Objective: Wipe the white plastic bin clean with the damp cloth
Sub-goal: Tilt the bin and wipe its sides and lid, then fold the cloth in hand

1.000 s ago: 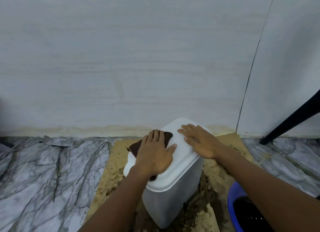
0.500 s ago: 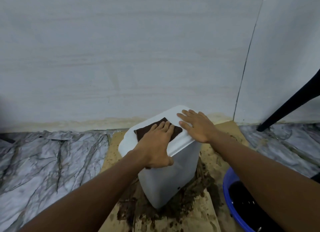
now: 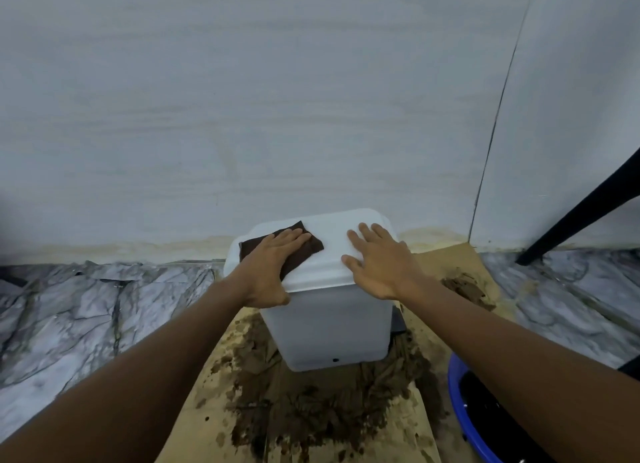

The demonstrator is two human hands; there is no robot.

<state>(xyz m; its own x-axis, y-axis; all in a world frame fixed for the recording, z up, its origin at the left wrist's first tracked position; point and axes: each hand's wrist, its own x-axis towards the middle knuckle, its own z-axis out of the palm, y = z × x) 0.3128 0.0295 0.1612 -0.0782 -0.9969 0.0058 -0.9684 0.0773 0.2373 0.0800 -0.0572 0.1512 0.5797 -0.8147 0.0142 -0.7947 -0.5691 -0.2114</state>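
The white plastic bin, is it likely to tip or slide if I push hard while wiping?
Probably tippy: the white bin narrows toward its base and the push comes at the top. It may skid, since it stands in wet-looking brown muck on the cardboard. The right hand flat on top likely steadies it.

muddy cardboard, blue basin, perhaps chair leg

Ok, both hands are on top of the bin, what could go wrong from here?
1. The bin stands in wet-looking brown mud on cardboard; a hard push from the left hand might slide or tip it, though the right hand braces the top.
2. The cloth lies near the top's left edge and could drop into that mud.
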